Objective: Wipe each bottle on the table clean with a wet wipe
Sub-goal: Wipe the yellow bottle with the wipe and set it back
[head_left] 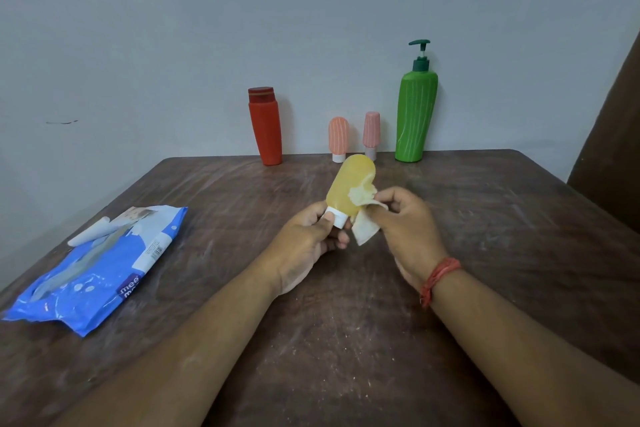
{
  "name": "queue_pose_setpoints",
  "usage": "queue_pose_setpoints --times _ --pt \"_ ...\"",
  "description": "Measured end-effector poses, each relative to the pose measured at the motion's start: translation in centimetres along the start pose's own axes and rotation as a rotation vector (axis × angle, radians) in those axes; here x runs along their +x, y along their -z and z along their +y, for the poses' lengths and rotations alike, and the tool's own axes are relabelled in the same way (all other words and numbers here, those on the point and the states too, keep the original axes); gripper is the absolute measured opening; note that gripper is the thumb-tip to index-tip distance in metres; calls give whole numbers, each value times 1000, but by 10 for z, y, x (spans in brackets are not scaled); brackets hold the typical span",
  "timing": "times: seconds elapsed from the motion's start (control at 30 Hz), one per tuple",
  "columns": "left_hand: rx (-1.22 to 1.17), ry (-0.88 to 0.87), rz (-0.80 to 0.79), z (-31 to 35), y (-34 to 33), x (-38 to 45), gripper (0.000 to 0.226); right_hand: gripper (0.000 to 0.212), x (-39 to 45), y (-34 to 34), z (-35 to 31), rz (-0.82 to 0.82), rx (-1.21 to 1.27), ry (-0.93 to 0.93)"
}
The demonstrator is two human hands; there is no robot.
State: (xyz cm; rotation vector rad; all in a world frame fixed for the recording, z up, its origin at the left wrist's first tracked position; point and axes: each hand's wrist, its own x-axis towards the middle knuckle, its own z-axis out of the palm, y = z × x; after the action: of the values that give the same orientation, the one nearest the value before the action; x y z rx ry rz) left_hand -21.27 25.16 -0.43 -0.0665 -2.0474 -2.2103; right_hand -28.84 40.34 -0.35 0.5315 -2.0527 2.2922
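Wipe pack (pixel 100 267): blue soft pack lying flat on the left of the bench (pixel 346 340), its white flap lifted; what remains inside cannot be seen.
Red bottle (pixel 265 126): upright at the back edge, capped, opaque, contents unknown.
Left hand (pixel 308 239): fingers and thumb curled round the white cap end of the yellow bottle (pixel 349 189), holding it above the bench, cap toward the person.
Orange bottle (pixel 338 139) and pink bottle (pixel 371 133): small, standing on their caps at the back, just behind the raised yellow one.
Right hand (pixel 405 218): pinches the wet wipe (pixel 363 215) and presses it to the yellow bottle's side.
Green pump bottle (pixel 416 114): tallest, upright at the back right.
Risk, grip: held only by the cap, the bottle could twist or slip under wiping pressure, likelier once wet.
Risk, cap: rubbing toward the cap might loosen it and leak.
Risk, neighbours: a forward swing could topple the small bottles.
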Motion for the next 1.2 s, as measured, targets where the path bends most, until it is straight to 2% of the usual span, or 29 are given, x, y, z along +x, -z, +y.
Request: queue_pose_setpoints --times 0.1,0.23,0.4,0.6,0.8,0.93,1.07,1.2 --pt "-21 -20 45 0 4 0 33 12 -8 -9 1 -94 -66 3" --pt "2 -10 75 -1 3 1 27 8 -12 -10 -2 -139 -336 91" --pt "46 24 85 -2 2 2 29 13 -17 -13 -6 -127 -589 390" --pt "38 69 146 -3 1 3 26 17 -18 -12 -12 -177 -673 604" --pt "-1 47 111 -2 1 1 31 14 -10 -8 -10 -71 -668 479" --pt "7 66 144 -1 1 3 30 15 -16 -8 -11 -149 -655 574" --pt "3 44 102 -3 0 1 30 15 -10 -7 -13 -57 -645 514" --pt "-28 54 94 -3 2 1 34 16 -15 -6 -15 -103 -631 600"
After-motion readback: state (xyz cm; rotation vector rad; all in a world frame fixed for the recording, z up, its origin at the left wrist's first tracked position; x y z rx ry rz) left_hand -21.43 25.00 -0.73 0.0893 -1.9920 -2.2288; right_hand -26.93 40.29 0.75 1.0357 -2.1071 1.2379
